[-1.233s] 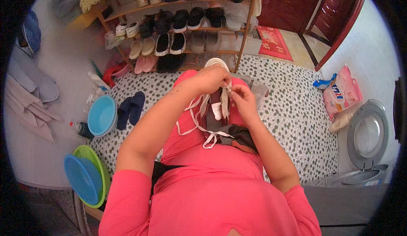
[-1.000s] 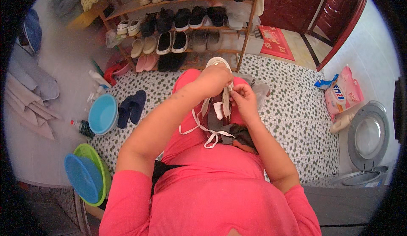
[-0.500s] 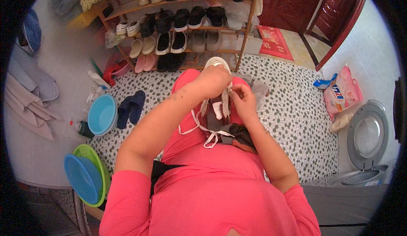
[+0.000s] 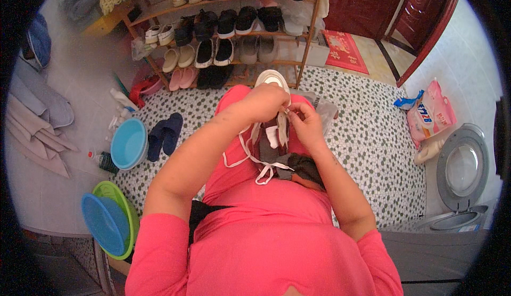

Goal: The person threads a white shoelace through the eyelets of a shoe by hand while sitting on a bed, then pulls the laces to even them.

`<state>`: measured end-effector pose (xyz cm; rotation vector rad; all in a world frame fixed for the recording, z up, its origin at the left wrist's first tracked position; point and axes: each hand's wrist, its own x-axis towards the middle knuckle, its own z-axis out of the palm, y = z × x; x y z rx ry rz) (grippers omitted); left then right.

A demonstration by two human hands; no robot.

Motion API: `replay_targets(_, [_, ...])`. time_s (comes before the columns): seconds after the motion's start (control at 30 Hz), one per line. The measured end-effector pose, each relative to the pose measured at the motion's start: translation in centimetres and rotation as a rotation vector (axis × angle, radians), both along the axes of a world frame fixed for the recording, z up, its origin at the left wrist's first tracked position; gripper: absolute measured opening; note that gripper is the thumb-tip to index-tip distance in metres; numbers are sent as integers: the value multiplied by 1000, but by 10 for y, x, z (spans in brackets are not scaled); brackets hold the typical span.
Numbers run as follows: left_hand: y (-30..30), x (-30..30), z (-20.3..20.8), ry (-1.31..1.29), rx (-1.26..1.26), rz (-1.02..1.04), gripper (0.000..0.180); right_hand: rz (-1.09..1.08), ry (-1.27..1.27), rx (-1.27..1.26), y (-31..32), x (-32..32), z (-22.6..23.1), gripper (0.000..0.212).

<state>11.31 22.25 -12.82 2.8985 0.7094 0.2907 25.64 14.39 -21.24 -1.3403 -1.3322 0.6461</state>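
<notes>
Above a pebble-patterned floor, a white-toed shoe is held on a pink-clad lap, its toe pointed away from the body.
The right hand is closed in a pinch, with what seems to be a bit of white lace caught at the shoe's opening; the left hand is curled over the shoe's front, and what is grasped beneath it cannot be told. Loose lace is looped nearer the waist; navy slippers and a light-blue basin are seen to the left, a pink bag to the right, and a loaded shoe rack beyond.
</notes>
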Motion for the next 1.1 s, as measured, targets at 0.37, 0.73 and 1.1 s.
replay_targets(0.37, [8, -7, -6, -98, -29, 38, 9, 2, -135, 145, -5, -2, 4, 12])
replay_targets(0.73, [13, -7, -12, -172, -88, 67, 10, 51, -39, 122, -6, -6, 8, 24])
replay_targets(1.1, [14, -8, -7, -140, -18, 23, 10, 137, 138, 57, 6, 4, -3, 23])
